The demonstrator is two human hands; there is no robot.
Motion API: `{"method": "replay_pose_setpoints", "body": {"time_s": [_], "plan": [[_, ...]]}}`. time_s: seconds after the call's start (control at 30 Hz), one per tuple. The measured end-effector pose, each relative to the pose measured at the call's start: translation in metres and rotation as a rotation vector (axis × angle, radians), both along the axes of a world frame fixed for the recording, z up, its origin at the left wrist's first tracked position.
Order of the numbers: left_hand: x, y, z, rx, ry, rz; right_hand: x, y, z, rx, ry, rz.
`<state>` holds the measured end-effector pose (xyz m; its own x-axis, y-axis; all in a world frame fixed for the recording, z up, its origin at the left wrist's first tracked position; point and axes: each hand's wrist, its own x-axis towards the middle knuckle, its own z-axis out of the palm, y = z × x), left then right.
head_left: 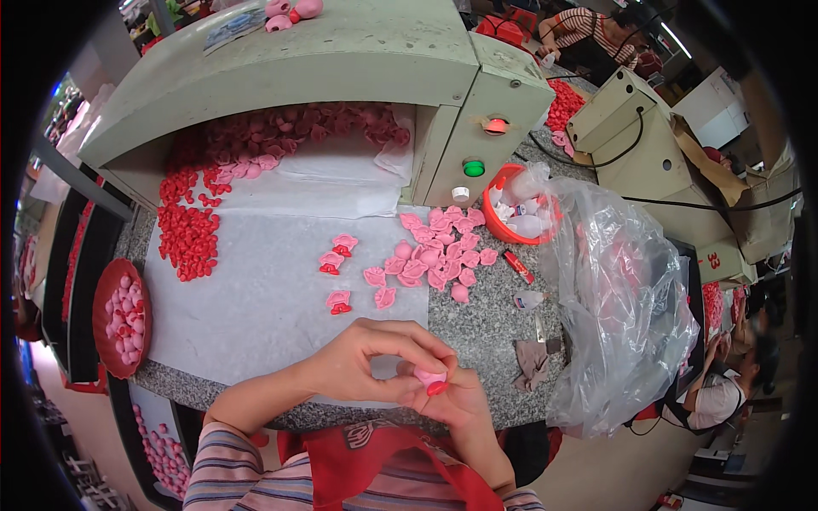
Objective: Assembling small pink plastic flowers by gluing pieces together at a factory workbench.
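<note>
Close to my body at the table's near edge, my left hand (371, 358) and my right hand (460, 400) meet around a small pink rounded piece (429, 375) with a red part at its lower side. Both sets of fingertips pinch it. Just beyond my hands, a pink piece with a red part (338, 301) lies on the white sheet (239, 315), and two similar joined pieces (331, 261) lie farther off. Loose pink pieces (439, 247) are heaped right of them. Small red pieces (187, 238) form a pile at the left.
A pale green machine (341, 68) with an opening full of pink and red pieces stands at the back. An orange basket (494, 223) of small bottles, a red tube (518, 266), a cloth scrap (532, 366) and a clear plastic bag (613, 315) are right. A red bowl (100, 328) sits left.
</note>
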<state>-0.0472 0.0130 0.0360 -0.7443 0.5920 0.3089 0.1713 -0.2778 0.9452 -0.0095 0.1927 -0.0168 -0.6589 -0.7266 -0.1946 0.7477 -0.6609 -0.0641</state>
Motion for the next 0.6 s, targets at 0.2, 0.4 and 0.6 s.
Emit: {"method": "replay_pose_setpoints", "body": {"time_s": [0.2,0.4,0.6], "plan": [[0.004,-0.005,0.008,-0.153,0.079,0.057,0.000,-0.003,0.002,-0.041,0.040,0.020],[0.008,-0.001,0.009,-0.231,0.197,0.165,-0.001,-0.004,-0.003,-0.024,-0.038,0.030],[0.017,0.004,0.006,-0.340,0.456,0.330,-0.005,-0.001,-0.002,0.076,-0.024,0.077]]}}
